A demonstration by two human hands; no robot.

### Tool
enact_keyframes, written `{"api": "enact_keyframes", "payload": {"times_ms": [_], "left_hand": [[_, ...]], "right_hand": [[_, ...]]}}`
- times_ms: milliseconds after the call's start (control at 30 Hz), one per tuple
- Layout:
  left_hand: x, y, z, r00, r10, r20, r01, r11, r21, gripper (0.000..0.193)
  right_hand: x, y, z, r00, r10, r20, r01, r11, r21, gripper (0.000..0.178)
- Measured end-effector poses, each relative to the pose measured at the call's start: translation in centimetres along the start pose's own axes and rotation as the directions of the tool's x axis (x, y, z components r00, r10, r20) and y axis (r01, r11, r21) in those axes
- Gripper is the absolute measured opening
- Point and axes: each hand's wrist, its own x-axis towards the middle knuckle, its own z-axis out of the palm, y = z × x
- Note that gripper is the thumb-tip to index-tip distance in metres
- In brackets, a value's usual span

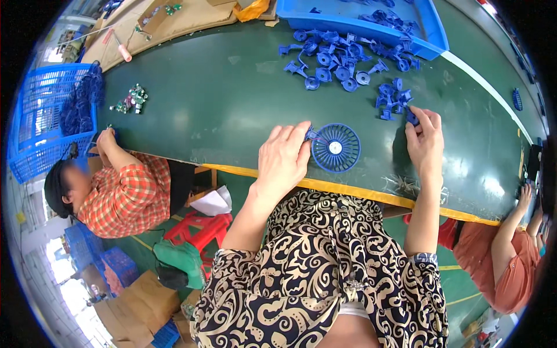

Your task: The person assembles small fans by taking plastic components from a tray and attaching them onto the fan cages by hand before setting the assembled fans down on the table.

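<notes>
Faces a green table, with a blue basket at far left and dark blue parts heaped along its right side. Has, just below the basket, a co-worker in a checked shirt, and near the back edge a pink-handled tool. Has a small heap of circuit boards right of the basket. Pinches, with the left hand, the blue stem of a round fan grille near the table's front edge; cannot tell whether resting or lifted. Has, beyond the grille, a loose pile of blue brackets, just in front of a blue tray with more inside. Has, further right, a smaller cluster of brackets. Grasps, between thumb and fingertips of the right hand, a single blue bracket at that cluster's near right edge. Has, at far right, another co-worker in an orange-red top.
</notes>
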Motion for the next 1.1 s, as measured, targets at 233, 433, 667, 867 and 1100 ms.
{"api": "enact_keyframes", "payload": {"times_ms": [233,433,667,867,1100], "left_hand": [[-0.5,0.8,-0.2,0.998,-0.042,-0.040,0.044,0.997,0.056,0.030],[-0.9,0.8,-0.4,0.991,-0.095,-0.092,0.100,0.994,0.048,0.024],[-1.2,0.5,-0.8,0.980,-0.187,-0.071,0.188,0.982,0.006,0.019],[-1.5,-0.3,-1.4,0.962,-0.273,-0.011,0.271,0.959,-0.082,0.018],[-0.8,-0.3,-1.5,0.944,-0.323,0.072,0.330,0.929,-0.169,0.012]], "right_hand": [[-0.5,-0.3,0.3,0.999,-0.010,-0.053,0.008,0.999,-0.039,0.031],[0.8,0.2,-0.3,0.999,0.022,-0.038,-0.027,0.991,-0.129,0.028],[1.3,-2.0,-2.2,0.967,0.055,-0.247,-0.095,0.984,-0.150,0.034],[-2.9,-9.6,1.5,0.951,-0.309,-0.008,0.304,0.933,0.193,0.034],[-4.7,-11.8,5.5,0.926,-0.372,0.066,0.373,0.928,0.004,0.034]]}}
